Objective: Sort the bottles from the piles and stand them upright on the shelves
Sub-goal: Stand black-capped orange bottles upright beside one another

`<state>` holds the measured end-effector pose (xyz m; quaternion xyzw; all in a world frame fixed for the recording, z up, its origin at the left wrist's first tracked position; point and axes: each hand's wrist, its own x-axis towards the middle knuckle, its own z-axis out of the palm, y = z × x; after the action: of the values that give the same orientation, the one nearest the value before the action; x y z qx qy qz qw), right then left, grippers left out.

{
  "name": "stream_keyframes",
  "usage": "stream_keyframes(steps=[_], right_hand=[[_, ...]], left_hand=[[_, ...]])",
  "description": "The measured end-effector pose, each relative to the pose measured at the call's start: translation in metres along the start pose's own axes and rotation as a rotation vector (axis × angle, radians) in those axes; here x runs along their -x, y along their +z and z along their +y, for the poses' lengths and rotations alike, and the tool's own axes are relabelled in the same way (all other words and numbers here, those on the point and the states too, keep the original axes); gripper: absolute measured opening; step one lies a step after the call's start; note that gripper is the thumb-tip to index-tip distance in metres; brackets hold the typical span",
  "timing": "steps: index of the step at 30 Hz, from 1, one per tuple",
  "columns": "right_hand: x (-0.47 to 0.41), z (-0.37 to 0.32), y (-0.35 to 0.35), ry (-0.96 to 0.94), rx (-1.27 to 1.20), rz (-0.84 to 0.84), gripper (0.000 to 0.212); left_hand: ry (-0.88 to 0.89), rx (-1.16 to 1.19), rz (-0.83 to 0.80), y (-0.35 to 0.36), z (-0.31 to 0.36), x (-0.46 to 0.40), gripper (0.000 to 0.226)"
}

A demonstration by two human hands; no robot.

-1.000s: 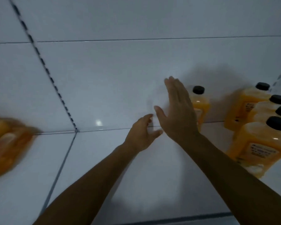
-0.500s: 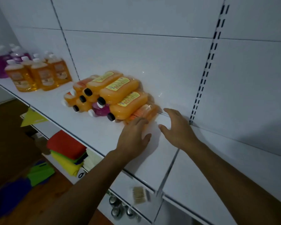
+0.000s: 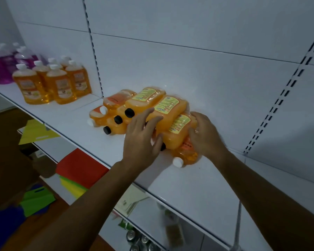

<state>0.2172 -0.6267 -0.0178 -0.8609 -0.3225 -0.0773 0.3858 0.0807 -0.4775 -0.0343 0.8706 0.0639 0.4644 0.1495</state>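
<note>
A pile of orange bottles (image 3: pixel 143 104) lies flat on the white shelf (image 3: pixel 188 187), caps pointing toward me; some caps are black, some white. My left hand (image 3: pixel 141 140) rests with spread fingers on the neck end of the two nearest yellow-labelled bottles. My right hand (image 3: pixel 206 135) curls round the base end of the near yellow-labelled bottle (image 3: pixel 178 129), which lies on top of a white-capped, orange-labelled bottle (image 3: pixel 186 154). At the left, several orange bottles with white caps (image 3: pixel 51 82) stand upright on the shelf, and purple bottles (image 3: pixel 0 66) stand beyond them.
Slotted uprights (image 3: pixel 93 51) run up the white back panel. The lower shelves hold folded red, yellow and green items (image 3: pixel 80 165), cans (image 3: pixel 134 236) and a brush (image 3: pixel 174 230). The shelf's front edge runs diagonally under my forearms.
My view swung left from upright black-capped bottles to the lying pile. Both hands moved forward from the bare shelf onto the nearest bottles of the pile.
</note>
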Motion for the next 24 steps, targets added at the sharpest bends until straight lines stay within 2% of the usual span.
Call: stream_keyframes(steps=[3,6,12,15,21,24], right_hand=[[-0.024,-0.018,0.006,-0.004,-0.023,-0.020,0.046],[-0.055,-0.029,0.012,0.082,-0.046,-0.016,0.053],[-0.093,-0.032,0.025,0.170,0.053,-0.072,0.063],[-0.094,-0.030,0.025,0.159,0.027,-0.015,0.057],[-0.083,-0.021,-0.011,0.168,-0.260,0.088,0.027],[-0.060,-0.005,-0.044,0.196,-0.365,0.096,0.028]], left_hand=[[-0.098,-0.034,-0.088,-0.006,-0.015,-0.007,0.052],[-0.148,0.017,-0.158,-0.003,-0.024,-0.010,0.059],[-0.132,0.109,-0.168,0.005,-0.031,-0.010,0.051],[-0.099,0.108,-0.144,0.006,-0.032,-0.007,0.048],[-0.060,0.233,-0.006,0.002,-0.014,-0.014,0.043],[-0.024,0.289,0.073,0.002,0.009,-0.030,0.038]])
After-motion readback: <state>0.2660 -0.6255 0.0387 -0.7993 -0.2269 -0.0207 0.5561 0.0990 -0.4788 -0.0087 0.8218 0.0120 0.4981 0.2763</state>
